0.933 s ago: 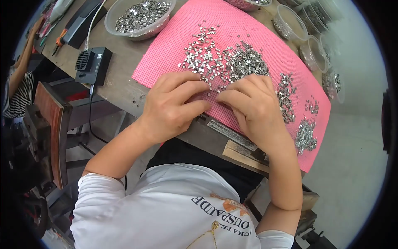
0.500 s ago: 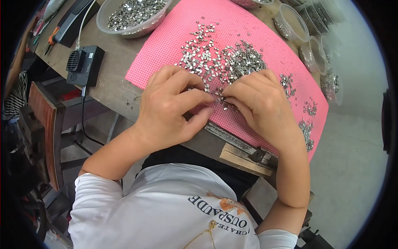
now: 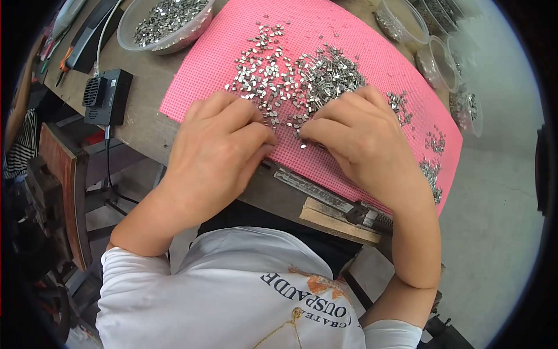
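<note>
A brown table [image 3: 142, 125] stood over a grey floor [image 3: 494, 192], and a pink mat [image 3: 203, 72] lay on top of it. Shiny metal bits were spread on the mat: loose flat bits [image 3: 264, 72] in its left part and a thick heap [image 3: 331, 72] in its middle. A small pile [image 3: 431, 174] sat near the mat's right edge.

The left hand [image 3: 218, 154] was at the mat's near edge, fingers bent, thumb and pointing finger close together. Whether it pinched a bit could not be seen. The right hand [image 3: 360, 139] was over the mat, just on the near side of the heap. Its fingers were curled, with the tips down by a few bits, but nobody could tell if it gripped one.

A clear bowl [image 3: 197, 29] with more bits stood just left of the mat, and a black box [image 3: 110, 96] sat nearby. Clear tubs [image 3: 435, 70] stood along the mat's far right edge. A metal bar [image 3: 311, 189] and a wood block [image 3: 334, 221] were by its near edge.
</note>
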`<action>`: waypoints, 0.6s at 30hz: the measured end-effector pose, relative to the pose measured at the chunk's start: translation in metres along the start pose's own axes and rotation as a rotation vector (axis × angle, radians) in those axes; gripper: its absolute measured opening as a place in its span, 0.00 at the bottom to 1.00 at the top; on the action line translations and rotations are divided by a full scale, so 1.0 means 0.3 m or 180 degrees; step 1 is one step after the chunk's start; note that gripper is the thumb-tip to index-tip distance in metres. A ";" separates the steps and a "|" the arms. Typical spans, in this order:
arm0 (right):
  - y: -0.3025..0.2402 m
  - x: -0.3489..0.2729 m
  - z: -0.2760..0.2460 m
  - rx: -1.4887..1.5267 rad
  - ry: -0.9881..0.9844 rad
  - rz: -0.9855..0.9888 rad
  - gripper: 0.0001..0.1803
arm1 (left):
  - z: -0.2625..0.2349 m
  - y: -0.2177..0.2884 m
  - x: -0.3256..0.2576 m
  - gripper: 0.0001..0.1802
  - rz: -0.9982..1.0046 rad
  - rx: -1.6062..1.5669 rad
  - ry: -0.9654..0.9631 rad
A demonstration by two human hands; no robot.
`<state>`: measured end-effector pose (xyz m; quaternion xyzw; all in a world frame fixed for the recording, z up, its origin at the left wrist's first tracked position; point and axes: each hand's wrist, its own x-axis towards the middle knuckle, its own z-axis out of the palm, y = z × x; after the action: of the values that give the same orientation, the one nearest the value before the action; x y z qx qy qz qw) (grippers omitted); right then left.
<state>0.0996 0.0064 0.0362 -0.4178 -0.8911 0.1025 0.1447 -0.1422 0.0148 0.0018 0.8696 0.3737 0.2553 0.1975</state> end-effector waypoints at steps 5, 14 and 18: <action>-0.021 0.053 0.003 -0.0142 -0.0304 -0.0244 0.08 | -0.003 -0.003 -0.025 0.11 -0.0070 0.0175 0.0169; -0.020 0.080 0.005 -0.0369 -0.0608 -0.0503 0.05 | -0.024 -0.037 -0.042 0.12 -0.0450 -0.0141 0.0282; -0.028 0.082 0.037 -0.0656 -0.0474 -0.0705 0.04 | -0.007 -0.027 -0.042 0.09 -0.0400 -0.0251 0.0336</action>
<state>0.0748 0.0196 0.0327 -0.3209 -0.9457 0.0248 0.0451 -0.1553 0.0108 -0.0045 0.8213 0.4270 0.3024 0.2273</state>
